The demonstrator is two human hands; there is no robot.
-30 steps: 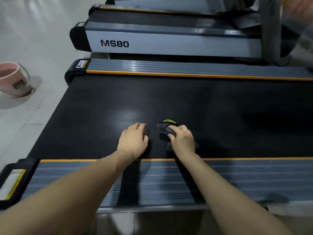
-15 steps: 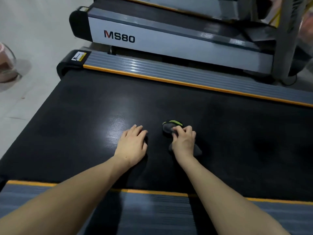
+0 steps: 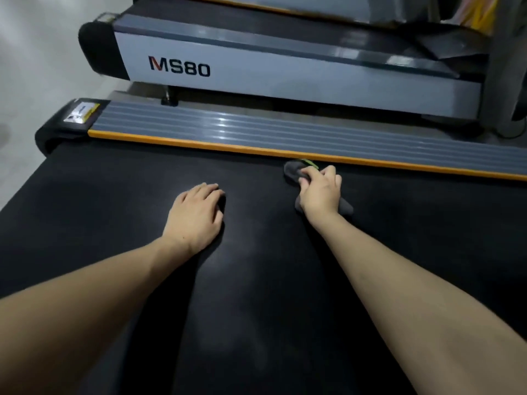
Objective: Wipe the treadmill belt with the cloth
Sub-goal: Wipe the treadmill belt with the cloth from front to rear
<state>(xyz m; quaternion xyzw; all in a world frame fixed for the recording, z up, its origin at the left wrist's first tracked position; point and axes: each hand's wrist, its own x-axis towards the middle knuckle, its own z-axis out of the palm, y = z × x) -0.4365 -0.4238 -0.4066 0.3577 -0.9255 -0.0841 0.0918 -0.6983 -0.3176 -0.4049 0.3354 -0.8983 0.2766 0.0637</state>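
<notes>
The black treadmill belt [image 3: 114, 218] fills most of the head view. My right hand [image 3: 320, 191] presses a dark grey cloth [image 3: 293, 170] with a green edge onto the belt, close to the orange strip of the far side rail. Parts of the cloth stick out ahead of my fingers and behind my palm. My left hand [image 3: 196, 215] lies flat on the belt to the left of it, fingers together, holding nothing.
The far grey side rail [image 3: 256, 134] with an orange edge borders the belt. Beyond it stands a second treadmill marked MS80 [image 3: 179, 67]. Pale floor [image 3: 34, 67] lies at the left. A grey upright post [image 3: 507, 67] rises at the far right.
My right hand has pushed the cloth away from me across the belt, up to the far orange strip. My left hand slid forward too. The near rail has dropped out of view.
</notes>
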